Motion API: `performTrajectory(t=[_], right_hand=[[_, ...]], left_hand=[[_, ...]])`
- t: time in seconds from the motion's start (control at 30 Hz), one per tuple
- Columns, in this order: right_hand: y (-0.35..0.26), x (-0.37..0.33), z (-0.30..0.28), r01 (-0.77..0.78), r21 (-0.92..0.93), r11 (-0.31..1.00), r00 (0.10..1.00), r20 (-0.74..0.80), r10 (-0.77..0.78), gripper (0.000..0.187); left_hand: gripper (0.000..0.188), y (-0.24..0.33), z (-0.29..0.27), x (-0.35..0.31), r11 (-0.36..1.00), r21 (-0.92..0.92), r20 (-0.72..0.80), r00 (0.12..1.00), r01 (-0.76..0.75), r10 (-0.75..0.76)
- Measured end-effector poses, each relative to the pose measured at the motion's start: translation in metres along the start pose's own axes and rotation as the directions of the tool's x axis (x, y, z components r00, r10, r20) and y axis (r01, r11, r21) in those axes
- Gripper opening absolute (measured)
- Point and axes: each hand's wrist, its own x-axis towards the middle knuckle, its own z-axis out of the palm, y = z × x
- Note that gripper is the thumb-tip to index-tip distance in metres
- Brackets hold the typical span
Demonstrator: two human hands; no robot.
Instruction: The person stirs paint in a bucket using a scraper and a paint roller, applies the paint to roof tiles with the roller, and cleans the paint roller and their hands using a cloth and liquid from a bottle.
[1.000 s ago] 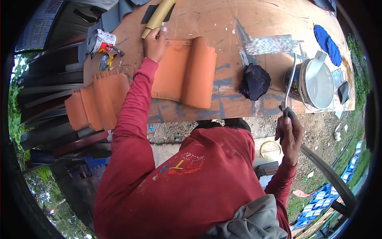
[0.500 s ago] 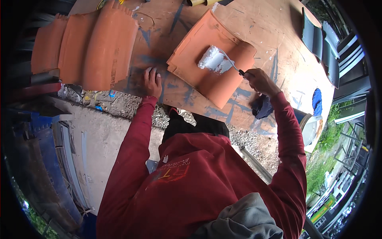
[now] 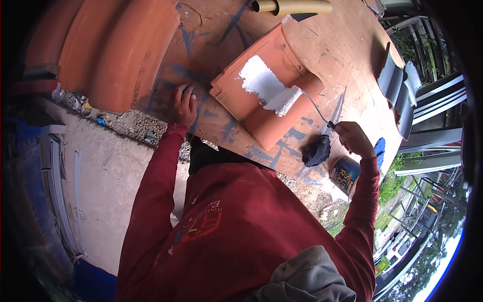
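Observation:
A terracotta roof tile (image 3: 255,119) lies slantwise on the wooden table (image 3: 347,55) in front of me. Across its hollow runs a patch of wet white paint (image 3: 259,78). My right hand (image 3: 355,139) is closed round the handle of a small paint roller (image 3: 288,100), whose white-loaded sleeve presses on the tile's raised right-hand curve. The wire arm reaches from the sleeve back to my fist. Left of the tile, my left hand (image 3: 186,104) rests on the near table edge, holding nothing, with its fingers loosely bent and slightly apart.
More terracotta tiles (image 3: 118,50) lie at the left. A crumpled dark lump (image 3: 317,151) and a paint can (image 3: 345,174) stand by my right forearm, with a blue cloth (image 3: 380,149) beyond. Dark tiles (image 3: 394,83) lie at the right edge; tan tubes (image 3: 297,6) lie at the back.
The roller has moved right and toward me, from the hollow onto the raised curve, leaving a wider white patch. My right hand has drawn back with it. My head view has shifted.

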Motion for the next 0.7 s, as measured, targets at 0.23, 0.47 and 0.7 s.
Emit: performTrajectory(t=[0.23,0.47,0.7], right_hand=[[-0.033,0.095,0.058,0.263,0.272,0.926,0.961,-0.158,-0.227,0.031],[-0.001,0.086,0.019,0.363,-0.030,0.931,0.923,-0.127,-0.363,0.032],[-0.002,0.039,-0.042,-0.023,0.000,1.000,0.999,-0.042,0.023,0.031]], left_hand=[[0.032,0.003,0.002,0.002,1.000,-0.004,0.015,1.000,0.001,0.000],[0.033,0.000,0.004,-0.002,0.999,-0.029,0.036,0.999,0.038,-0.036],[0.034,0.003,-0.002,0.000,0.999,-0.002,0.052,0.997,0.053,-0.053]])
